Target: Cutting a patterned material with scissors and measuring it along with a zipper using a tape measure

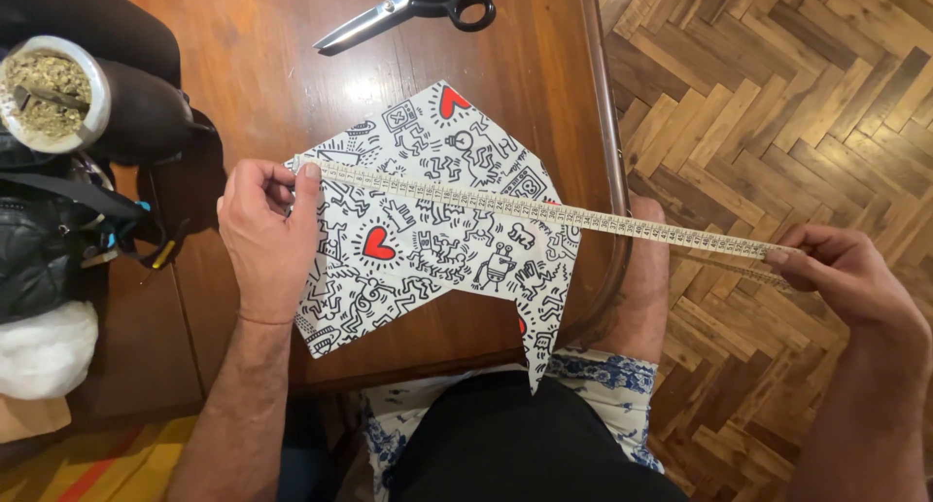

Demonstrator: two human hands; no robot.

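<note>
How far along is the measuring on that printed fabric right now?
Done: the printed fabric lies flat on the wooden table, already in an angular shape. In hand: the left hand pins the measuring tape at the fabric's left edge, and the right hand pulls it taut past the table's edge. Left: the scissors lie untouched above.

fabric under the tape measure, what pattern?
Fabric: white with black doodle line figures and red hearts. Head view.
</note>
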